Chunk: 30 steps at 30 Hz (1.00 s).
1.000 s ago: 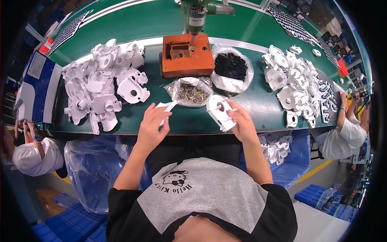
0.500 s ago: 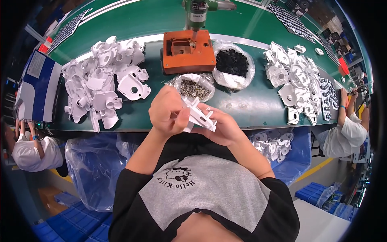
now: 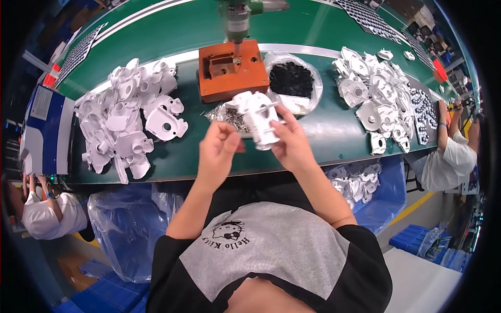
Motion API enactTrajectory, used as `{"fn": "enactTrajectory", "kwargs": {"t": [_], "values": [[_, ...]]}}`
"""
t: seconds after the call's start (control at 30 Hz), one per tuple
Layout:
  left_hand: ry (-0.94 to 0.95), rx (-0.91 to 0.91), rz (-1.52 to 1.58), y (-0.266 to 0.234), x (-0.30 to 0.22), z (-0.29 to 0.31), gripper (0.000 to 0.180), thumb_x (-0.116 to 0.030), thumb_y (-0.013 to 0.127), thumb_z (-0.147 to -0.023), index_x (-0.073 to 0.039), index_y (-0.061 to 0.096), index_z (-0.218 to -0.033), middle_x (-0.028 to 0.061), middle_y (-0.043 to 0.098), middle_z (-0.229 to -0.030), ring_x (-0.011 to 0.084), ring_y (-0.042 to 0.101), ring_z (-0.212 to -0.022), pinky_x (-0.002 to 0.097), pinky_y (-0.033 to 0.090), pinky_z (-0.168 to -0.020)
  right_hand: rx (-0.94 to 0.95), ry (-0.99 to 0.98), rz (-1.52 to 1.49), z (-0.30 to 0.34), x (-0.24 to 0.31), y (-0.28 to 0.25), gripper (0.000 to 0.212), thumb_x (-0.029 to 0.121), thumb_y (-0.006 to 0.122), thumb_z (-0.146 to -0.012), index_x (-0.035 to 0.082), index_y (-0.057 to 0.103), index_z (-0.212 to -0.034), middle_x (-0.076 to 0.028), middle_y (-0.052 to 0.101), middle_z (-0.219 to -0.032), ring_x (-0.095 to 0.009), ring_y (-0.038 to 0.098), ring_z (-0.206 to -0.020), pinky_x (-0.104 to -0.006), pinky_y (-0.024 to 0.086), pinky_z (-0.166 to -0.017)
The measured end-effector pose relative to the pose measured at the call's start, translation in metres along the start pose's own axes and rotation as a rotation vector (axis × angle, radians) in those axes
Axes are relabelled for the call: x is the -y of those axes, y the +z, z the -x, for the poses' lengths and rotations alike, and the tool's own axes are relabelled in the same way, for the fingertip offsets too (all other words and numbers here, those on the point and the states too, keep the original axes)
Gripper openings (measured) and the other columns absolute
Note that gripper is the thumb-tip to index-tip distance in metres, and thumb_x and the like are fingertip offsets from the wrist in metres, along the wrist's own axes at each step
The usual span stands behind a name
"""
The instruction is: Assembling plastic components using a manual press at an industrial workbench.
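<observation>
My right hand [image 3: 293,143] grips a white moulded plastic housing [image 3: 259,122] by its right side, thumb across its face. The housing is raised in front of the orange fixture, covering part of a plastic bag of small metal screws [image 3: 233,117]. Just left of the housing, apart from it, is my left hand [image 3: 219,148]. Its fingers are curled in toward the thumb; whatever lies between them is too small or hidden to make out.
An orange fixture block [image 3: 232,81] sits under a green press or driver head [image 3: 237,23]. Right of it is a bag of black parts [image 3: 292,81]. White housings are piled at left [image 3: 122,109] and white parts at right [image 3: 383,94]. Blue bins [image 3: 122,229] stand below the table edge.
My right hand has lifted the housing up and away from me, turning its broad face into view. My left hand has let go of the housing and moved apart from it. The view has shifted slightly.
</observation>
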<state>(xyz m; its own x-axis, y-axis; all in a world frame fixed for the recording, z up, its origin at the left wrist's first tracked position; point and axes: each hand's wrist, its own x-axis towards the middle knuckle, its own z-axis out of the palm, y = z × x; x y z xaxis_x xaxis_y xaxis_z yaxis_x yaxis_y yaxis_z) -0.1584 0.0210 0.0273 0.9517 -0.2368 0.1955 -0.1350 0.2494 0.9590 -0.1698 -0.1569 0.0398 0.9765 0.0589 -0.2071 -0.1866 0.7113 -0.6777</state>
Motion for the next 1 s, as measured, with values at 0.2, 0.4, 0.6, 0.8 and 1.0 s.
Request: {"fn": "enactTrajectory", "kwargs": {"t": [0.2, 0.4, 0.6, 0.8, 1.0], "values": [[0.103, -0.137, -0.103, 0.001, 0.014, -0.017, 0.024, -0.013, 0.057, -0.094, 0.002, 0.046, -0.109, 0.0075, 0.061, -0.089, 0.0078, 0.055, -0.078, 0.0218, 0.044, -0.067, 0.244, -0.561, 0.935, -0.019, -0.003, -0.02, 0.045, 0.014, 0.064, -0.083, 0.003, 0.052, -0.125, -0.01, 0.051, -0.116, -0.022, 0.05, -0.109, -0.0331, 0.039, -0.094], [0.559, 0.003, -1.187, -0.018, -0.024, -0.097, 0.011, -0.007, 0.063, -0.078, -0.003, 0.056, -0.085, 0.012, 0.063, -0.081, 0.0275, 0.063, -0.076, 0.0365, 0.05, -0.07, -0.269, -0.761, 1.851, -0.093, 0.058, -0.082, 0.026, 0.011, 0.063, -0.078, 0.006, 0.065, -0.103, -0.014, 0.06, -0.1, -0.033, 0.055, -0.098, -0.0394, 0.045, -0.086], [0.691, 0.076, -1.468, -0.033, 0.023, -0.164, 0.013, -0.006, 0.058, -0.076, -0.006, 0.053, -0.089, 0.0152, 0.06, -0.09, 0.0346, 0.06, -0.09, 0.0425, 0.05, -0.078, -0.097, -0.607, 1.856, -0.113, 0.074, -0.09, 0.015, 0.009, 0.059, -0.074, 0.004, 0.07, -0.083, -0.017, 0.066, -0.084, -0.035, 0.061, -0.083, -0.044, 0.049, -0.08], [0.65, 0.135, -1.457, -0.04, 0.03, -0.156, 0.015, -0.012, 0.06, -0.082, -0.005, 0.054, -0.093, 0.0143, 0.058, -0.093, 0.0322, 0.059, -0.09, 0.0423, 0.048, -0.078, 0.132, -0.536, 1.77, -0.11, 0.087, -0.109, 0.025, 0.003, 0.056, -0.07, 0.003, 0.07, -0.091, -0.018, 0.067, -0.092, -0.036, 0.062, -0.09, -0.0426, 0.048, -0.086], [0.688, 0.186, -1.475, -0.041, 0.021, -0.159, 0.012, -0.013, 0.061, -0.082, -0.006, 0.054, -0.088, 0.0116, 0.061, -0.089, 0.0284, 0.06, -0.086, 0.0398, 0.047, -0.073, 0.14, -0.604, 1.86, -0.107, 0.09, -0.108, 0.021, 0.006, 0.062, -0.07, 0.003, 0.068, -0.09, -0.013, 0.066, -0.092, -0.034, 0.058, -0.087, -0.042, 0.046, -0.087]]}}
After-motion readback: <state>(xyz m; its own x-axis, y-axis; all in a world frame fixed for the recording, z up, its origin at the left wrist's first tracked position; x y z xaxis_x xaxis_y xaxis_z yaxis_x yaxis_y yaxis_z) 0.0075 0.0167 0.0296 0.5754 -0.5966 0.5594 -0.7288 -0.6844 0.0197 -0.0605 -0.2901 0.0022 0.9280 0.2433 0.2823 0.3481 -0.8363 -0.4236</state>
